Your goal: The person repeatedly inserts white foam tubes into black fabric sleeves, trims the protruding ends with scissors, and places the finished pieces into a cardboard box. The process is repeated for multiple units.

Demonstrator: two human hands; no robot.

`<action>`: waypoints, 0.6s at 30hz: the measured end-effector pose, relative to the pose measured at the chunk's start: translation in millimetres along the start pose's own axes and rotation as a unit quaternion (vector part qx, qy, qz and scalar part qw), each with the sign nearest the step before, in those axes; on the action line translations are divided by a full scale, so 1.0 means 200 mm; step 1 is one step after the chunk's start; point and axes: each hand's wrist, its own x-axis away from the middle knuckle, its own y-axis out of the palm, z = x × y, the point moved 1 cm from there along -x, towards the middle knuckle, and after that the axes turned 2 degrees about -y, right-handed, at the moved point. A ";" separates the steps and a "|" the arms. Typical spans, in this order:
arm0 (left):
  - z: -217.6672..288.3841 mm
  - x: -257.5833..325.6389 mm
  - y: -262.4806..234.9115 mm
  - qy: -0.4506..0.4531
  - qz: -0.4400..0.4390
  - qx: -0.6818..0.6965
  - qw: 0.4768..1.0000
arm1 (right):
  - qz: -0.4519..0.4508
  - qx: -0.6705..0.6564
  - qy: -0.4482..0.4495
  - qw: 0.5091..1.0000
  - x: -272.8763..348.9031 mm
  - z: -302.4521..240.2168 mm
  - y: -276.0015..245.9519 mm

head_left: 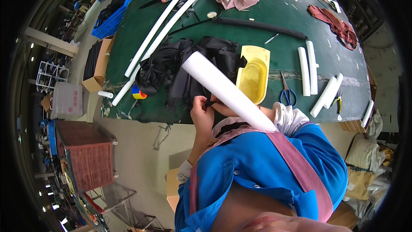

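At the bench's (292,17) near edge, my left hand (201,111) pinches black fabric (182,77); the grip of my right hand (222,108), behind one thick white foam tube (227,89), I cannot tell. I judge the work partway: one black-covered roll (262,27) lies beyond, while this tube, two long tubes (162,24) and one stub (105,94) by the left edge, and five short tubes (304,71) by the right, are bare.
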 end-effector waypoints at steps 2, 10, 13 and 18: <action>0.01 -0.03 -0.03 0.009 0.018 0.045 0.999 | -0.001 -0.112 0.027 0.993 -0.06 -0.10 -0.12; 0.12 -0.34 -0.35 -0.028 0.112 0.142 0.983 | -0.176 -0.510 0.054 0.841 -0.07 -0.67 -0.44; 0.35 -0.50 -0.48 0.136 0.186 0.133 0.964 | -0.183 -0.352 0.073 0.915 -0.11 -0.62 -0.40; 0.46 -0.47 -0.39 0.277 0.194 -0.064 0.939 | -0.170 -0.251 0.098 0.948 -0.17 -0.61 -0.33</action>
